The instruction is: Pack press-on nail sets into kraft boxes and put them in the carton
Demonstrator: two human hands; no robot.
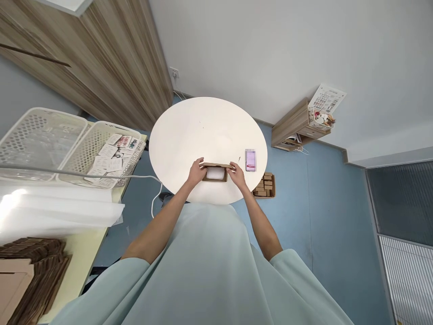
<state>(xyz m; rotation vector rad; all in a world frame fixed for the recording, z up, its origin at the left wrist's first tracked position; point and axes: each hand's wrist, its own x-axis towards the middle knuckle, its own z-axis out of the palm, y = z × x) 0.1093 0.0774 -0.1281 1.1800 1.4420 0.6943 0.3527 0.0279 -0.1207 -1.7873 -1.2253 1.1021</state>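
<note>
A small brown cardboard box (215,180) rests near my edge of the round white table (203,135). Its lid (217,165) stands raised along the far side, and something white (215,173) fills the inside; its exact kind is not clear. My left hand (196,172) closes its fingers on the left end of the lid and box. At the opposite end, my right hand (237,174) pinches the right corner. A phone with a lit, blurred screen (251,160) lies to the right of my right hand.
Below the table's right side, a carton (273,186) holds several small brown boxes. On the left bench are white baskets (95,128) with printed cards and clear plastic, white sheeting (67,207) and stacked flat cardboard (37,271). A white cable (145,176) crosses toward the table. A wooden cabinet (292,122) stands right.
</note>
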